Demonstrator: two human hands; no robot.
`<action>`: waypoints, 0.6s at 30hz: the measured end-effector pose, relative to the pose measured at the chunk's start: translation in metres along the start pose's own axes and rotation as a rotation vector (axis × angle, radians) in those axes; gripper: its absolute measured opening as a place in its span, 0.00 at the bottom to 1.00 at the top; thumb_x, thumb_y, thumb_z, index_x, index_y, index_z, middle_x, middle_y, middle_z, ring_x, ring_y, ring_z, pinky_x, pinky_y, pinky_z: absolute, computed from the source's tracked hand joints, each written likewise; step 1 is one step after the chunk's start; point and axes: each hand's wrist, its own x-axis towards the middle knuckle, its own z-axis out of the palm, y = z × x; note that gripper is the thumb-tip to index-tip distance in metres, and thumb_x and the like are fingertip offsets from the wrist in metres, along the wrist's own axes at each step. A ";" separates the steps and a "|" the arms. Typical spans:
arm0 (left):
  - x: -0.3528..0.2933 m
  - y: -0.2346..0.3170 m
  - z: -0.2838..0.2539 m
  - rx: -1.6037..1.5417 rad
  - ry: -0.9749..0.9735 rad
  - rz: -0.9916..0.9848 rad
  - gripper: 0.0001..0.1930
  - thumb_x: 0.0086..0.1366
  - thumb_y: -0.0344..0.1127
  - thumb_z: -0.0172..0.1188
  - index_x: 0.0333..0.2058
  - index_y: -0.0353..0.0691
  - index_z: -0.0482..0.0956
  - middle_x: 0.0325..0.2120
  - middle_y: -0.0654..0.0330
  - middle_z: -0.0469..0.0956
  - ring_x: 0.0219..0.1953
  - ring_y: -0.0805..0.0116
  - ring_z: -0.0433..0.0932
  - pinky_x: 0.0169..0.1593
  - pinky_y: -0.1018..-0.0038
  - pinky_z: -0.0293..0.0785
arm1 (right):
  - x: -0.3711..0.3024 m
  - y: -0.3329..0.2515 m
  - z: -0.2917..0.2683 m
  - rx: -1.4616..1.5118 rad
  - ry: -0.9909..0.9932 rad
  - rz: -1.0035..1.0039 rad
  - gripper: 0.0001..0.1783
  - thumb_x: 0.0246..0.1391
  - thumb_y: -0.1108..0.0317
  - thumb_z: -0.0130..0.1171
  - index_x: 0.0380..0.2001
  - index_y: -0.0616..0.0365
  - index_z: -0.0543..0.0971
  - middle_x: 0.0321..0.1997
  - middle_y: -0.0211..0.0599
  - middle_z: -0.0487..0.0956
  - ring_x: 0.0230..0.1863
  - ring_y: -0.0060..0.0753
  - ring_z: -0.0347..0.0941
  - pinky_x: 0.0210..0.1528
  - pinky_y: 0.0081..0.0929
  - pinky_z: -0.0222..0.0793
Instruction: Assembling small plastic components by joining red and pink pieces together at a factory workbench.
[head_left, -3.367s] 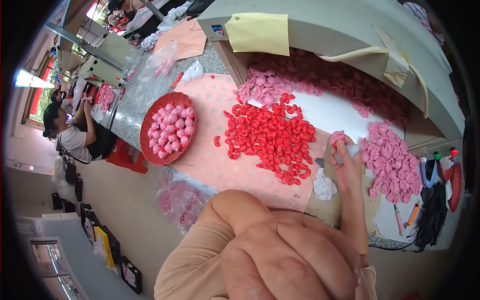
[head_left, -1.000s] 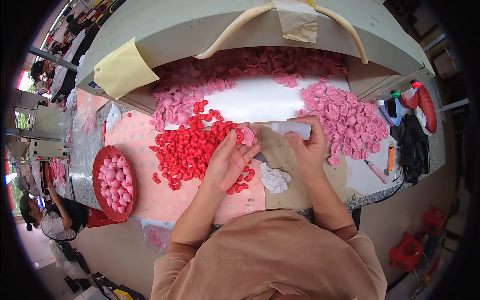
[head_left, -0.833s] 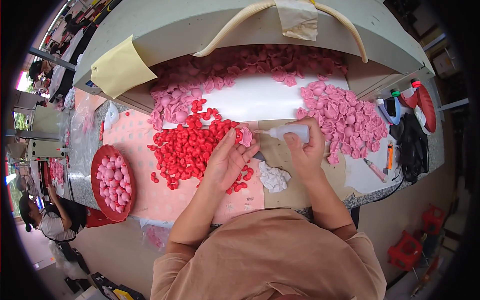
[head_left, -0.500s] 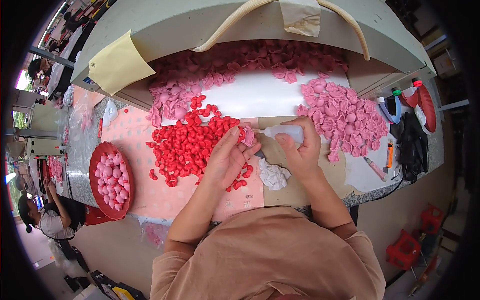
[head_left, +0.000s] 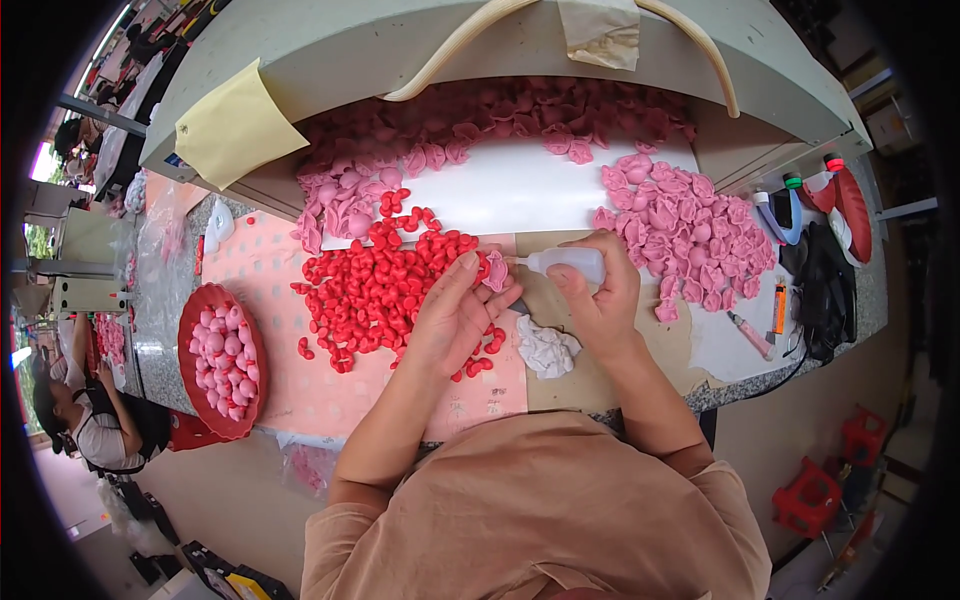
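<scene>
While a small pink petal piece [head_left: 495, 270] is pinched between the thumb and fingertips of the left hand [head_left: 455, 318], a small white squeeze bottle [head_left: 568, 263] is gripped in the closed fingers of the right hand [head_left: 600, 300], its nozzle pointed left and brought right up to the piece. Both hands are held close together over the middle of the surface [head_left: 720, 345], at the right edge of a pile of red pieces [head_left: 385, 285], with the left palm resting over some of them. A crumpled white cloth [head_left: 547, 348] is seen just near of the hands, lying on a brown sheet [head_left: 590, 385]. The red pile is spread on a pale pink mat [head_left: 270, 330] to the left. A heap of pink petals [head_left: 690, 235] is laid to the right of the bottle, and more pink petals [head_left: 480, 125] are banked along the far side, around a white sheet [head_left: 510, 190]. At the far right, capped bottles [head_left: 800, 195], a dark bundle [head_left: 825, 290] and an orange stick-shaped tool [head_left: 780, 308] are found. A round red tray [head_left: 192, 345] holding pink pieces is placed at the left, near the edge of the surface. A yellow cloth [head_left: 235, 130] is draped over the far grey ledge. Another person [head_left: 90, 430] is seated at the far left.
</scene>
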 end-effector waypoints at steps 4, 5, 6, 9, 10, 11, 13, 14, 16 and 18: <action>0.002 -0.001 -0.001 0.001 -0.004 -0.004 0.14 0.68 0.40 0.48 0.46 0.39 0.71 0.40 0.60 0.75 0.46 0.67 0.73 0.55 0.62 0.67 | 0.000 0.001 -0.001 -0.002 0.006 -0.001 0.13 0.50 0.65 0.61 0.30 0.62 0.70 0.26 0.35 0.72 0.27 0.23 0.66 0.30 0.20 0.62; 0.002 -0.001 -0.001 0.001 -0.002 -0.006 0.14 0.67 0.40 0.48 0.46 0.39 0.72 0.40 0.60 0.75 0.46 0.67 0.73 0.55 0.62 0.67 | 0.000 0.001 -0.001 -0.002 0.006 -0.001 0.13 0.50 0.65 0.61 0.30 0.62 0.70 0.26 0.35 0.72 0.27 0.23 0.66 0.30 0.20 0.62; 0.001 -0.001 -0.002 0.000 -0.001 -0.007 0.14 0.67 0.40 0.48 0.46 0.39 0.72 0.40 0.60 0.75 0.46 0.67 0.73 0.55 0.62 0.67 | 0.000 0.001 0.000 0.000 0.009 -0.002 0.13 0.50 0.66 0.61 0.30 0.62 0.70 0.26 0.35 0.72 0.26 0.23 0.66 0.30 0.20 0.62; 0.001 -0.001 -0.001 -0.004 0.001 -0.002 0.14 0.67 0.40 0.48 0.46 0.39 0.72 0.41 0.60 0.75 0.46 0.67 0.73 0.55 0.61 0.67 | 0.000 0.000 0.000 0.004 0.012 -0.009 0.12 0.49 0.66 0.61 0.30 0.62 0.70 0.26 0.35 0.72 0.26 0.23 0.66 0.30 0.20 0.62; 0.001 0.000 -0.001 -0.004 0.001 -0.002 0.14 0.67 0.40 0.48 0.46 0.39 0.72 0.41 0.60 0.75 0.46 0.67 0.73 0.55 0.61 0.67 | 0.001 0.000 0.000 0.007 0.013 -0.015 0.12 0.49 0.66 0.61 0.30 0.62 0.70 0.26 0.35 0.72 0.26 0.23 0.66 0.30 0.20 0.62; 0.000 0.000 0.000 -0.008 0.005 0.000 0.14 0.67 0.40 0.48 0.46 0.39 0.72 0.41 0.60 0.75 0.46 0.67 0.73 0.55 0.61 0.67 | 0.001 0.000 0.000 0.007 0.013 -0.015 0.12 0.49 0.66 0.61 0.30 0.62 0.70 0.26 0.35 0.72 0.26 0.23 0.66 0.30 0.20 0.62; 0.000 0.000 0.001 -0.011 0.008 0.002 0.14 0.67 0.40 0.48 0.46 0.39 0.72 0.41 0.60 0.75 0.46 0.67 0.73 0.55 0.61 0.67 | 0.001 0.000 0.000 0.007 0.009 -0.015 0.13 0.49 0.66 0.61 0.30 0.62 0.71 0.26 0.35 0.72 0.26 0.23 0.66 0.30 0.20 0.62; 0.001 -0.001 0.000 -0.010 0.003 0.000 0.14 0.67 0.40 0.48 0.46 0.39 0.71 0.41 0.60 0.75 0.46 0.67 0.73 0.55 0.61 0.67 | 0.000 0.001 0.000 0.007 0.009 -0.014 0.13 0.49 0.66 0.61 0.30 0.62 0.71 0.26 0.35 0.72 0.26 0.23 0.66 0.30 0.20 0.62; 0.001 -0.001 -0.001 -0.008 -0.003 -0.003 0.15 0.67 0.40 0.48 0.47 0.38 0.71 0.41 0.59 0.75 0.46 0.67 0.73 0.55 0.61 0.67 | 0.000 0.002 0.000 0.005 0.009 -0.021 0.13 0.49 0.65 0.61 0.30 0.62 0.71 0.26 0.35 0.72 0.26 0.23 0.66 0.30 0.20 0.62; 0.001 0.000 0.000 -0.005 -0.005 -0.012 0.15 0.67 0.41 0.48 0.47 0.38 0.71 0.42 0.59 0.75 0.47 0.66 0.73 0.55 0.61 0.67 | -0.001 0.003 0.000 0.004 0.009 -0.019 0.13 0.49 0.65 0.61 0.30 0.62 0.71 0.26 0.35 0.72 0.26 0.23 0.66 0.30 0.20 0.62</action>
